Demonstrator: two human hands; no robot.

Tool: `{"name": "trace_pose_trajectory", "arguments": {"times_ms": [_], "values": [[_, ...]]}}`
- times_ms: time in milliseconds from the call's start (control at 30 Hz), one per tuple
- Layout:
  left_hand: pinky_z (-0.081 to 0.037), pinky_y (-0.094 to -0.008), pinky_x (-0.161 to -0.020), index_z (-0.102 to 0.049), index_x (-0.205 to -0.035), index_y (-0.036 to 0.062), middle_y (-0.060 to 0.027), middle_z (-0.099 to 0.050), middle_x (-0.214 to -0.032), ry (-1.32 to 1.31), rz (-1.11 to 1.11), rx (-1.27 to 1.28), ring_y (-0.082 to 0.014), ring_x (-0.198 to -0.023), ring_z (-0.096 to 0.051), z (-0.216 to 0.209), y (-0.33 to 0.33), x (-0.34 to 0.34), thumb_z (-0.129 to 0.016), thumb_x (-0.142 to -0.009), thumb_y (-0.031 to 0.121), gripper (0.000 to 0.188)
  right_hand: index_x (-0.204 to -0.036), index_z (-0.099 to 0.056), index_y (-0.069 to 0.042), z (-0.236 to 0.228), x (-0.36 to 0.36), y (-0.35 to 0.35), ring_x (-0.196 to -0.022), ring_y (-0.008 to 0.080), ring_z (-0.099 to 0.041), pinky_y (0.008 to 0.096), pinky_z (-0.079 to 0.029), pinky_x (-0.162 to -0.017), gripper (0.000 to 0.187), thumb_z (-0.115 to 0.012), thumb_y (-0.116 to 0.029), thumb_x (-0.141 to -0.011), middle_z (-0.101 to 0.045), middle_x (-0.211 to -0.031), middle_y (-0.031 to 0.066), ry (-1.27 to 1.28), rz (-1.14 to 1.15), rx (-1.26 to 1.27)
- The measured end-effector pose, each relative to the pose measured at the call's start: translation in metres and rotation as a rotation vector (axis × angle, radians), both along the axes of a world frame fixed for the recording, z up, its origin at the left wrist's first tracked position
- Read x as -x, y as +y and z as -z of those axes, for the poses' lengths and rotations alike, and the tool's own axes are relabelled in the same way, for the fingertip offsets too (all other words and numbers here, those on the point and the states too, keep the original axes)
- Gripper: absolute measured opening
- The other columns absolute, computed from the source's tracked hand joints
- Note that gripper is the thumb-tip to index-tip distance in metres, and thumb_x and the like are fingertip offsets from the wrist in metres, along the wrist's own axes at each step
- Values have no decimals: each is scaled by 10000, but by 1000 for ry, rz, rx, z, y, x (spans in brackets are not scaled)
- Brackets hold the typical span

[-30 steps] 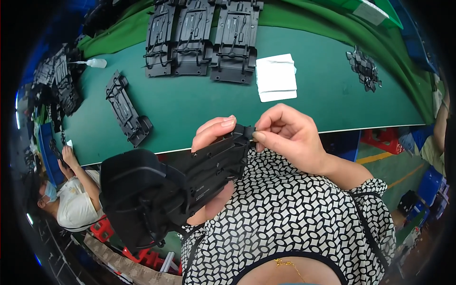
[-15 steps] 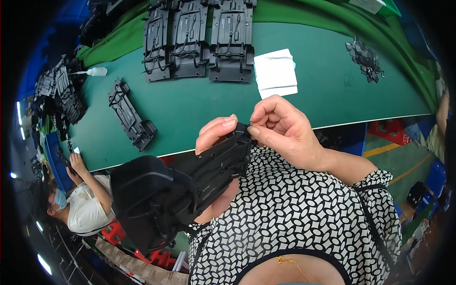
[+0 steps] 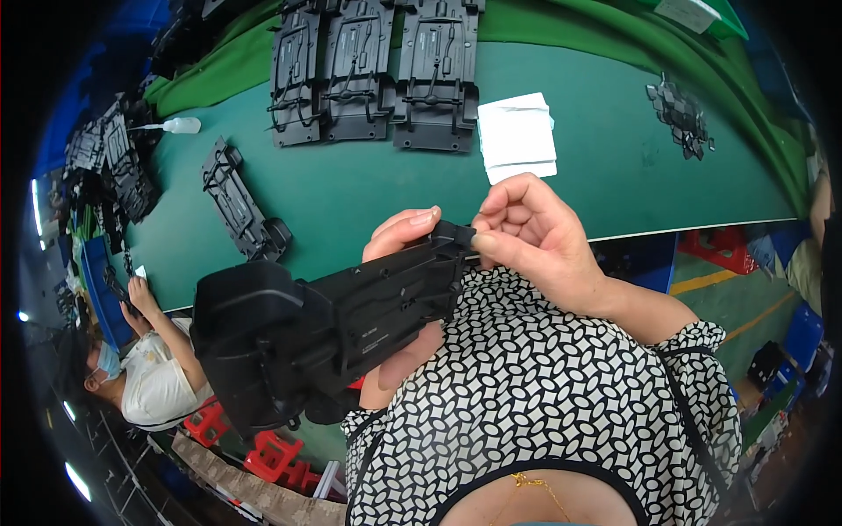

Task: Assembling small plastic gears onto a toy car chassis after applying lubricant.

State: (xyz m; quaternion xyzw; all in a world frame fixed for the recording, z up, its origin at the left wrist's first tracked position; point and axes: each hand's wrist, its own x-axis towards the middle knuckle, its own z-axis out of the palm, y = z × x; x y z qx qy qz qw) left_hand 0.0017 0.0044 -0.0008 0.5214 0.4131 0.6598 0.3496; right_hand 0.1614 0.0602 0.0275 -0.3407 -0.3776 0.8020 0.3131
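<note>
A black plastic toy-vehicle chassis (image 3: pixel 386 320) is held tilted in front of my chest, off the near edge of the table. My left hand (image 3: pixel 399 235) is closed round it, fingers over the far edge and palm beneath. Its bulky, rounded end points to the lower left. At the opposite narrow end, the thumb and forefinger of my right hand (image 3: pixel 539 241) are pinched together against the corner. Whether a small part sits between those fingertips is hidden.
On the green table (image 3: pixel 351 188) lie several similar chassis (image 3: pixel 438 79), one single chassis (image 3: pixel 235 197), a stack of white sheets (image 3: pixel 517 136), small dark pieces (image 3: pixel 680 118) and a white squeeze bottle (image 3: pixel 182 125). A masked co-worker (image 3: pixel 162 377) sits at the left, hands on a dark part.
The chassis has turned, its underside facing up more and its bulky end raised slightly. My right hand stays pinched at the narrow end. The whole view has shifted a little.
</note>
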Motion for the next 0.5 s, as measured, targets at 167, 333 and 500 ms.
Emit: {"name": "trace_pose_trajectory", "arguments": {"times_ms": [167,333,500], "values": [[-361,-356,-997,-414,-1229,-82,-188,-480,-1215,-199,105,-119,-281,-1161,-456,1,2,-4,-431,-763,731,937,-878,-532,-11,-6,-5,2,-623,-5,-423,153,-342,-532,74,-566,-74,-899,-505,-741,-44,-155,-176,-55],[-360,-353,-995,-422,-1218,-86,-189,-475,-1208,-180,122,-136,-280,-1163,-451,2,0,-2,-404,-741,755,966,-796,-545,0,-7,-1,0,-613,4,-428,177,-352,-517,138,-587,-99,-882,-508,-689,-49,-174,-170,-51],[-335,-327,-1009,-429,-1230,37,-111,-446,-1220,-137,208,5,-223,-1175,-434,-15,-5,-1,-594,-874,225,435,-781,-540,-2,-3,-2,-3,-587,11,-414,192,-336,-494,146,-587,-104,-875,-499,-655,-39,-171,-156,-113]]}}
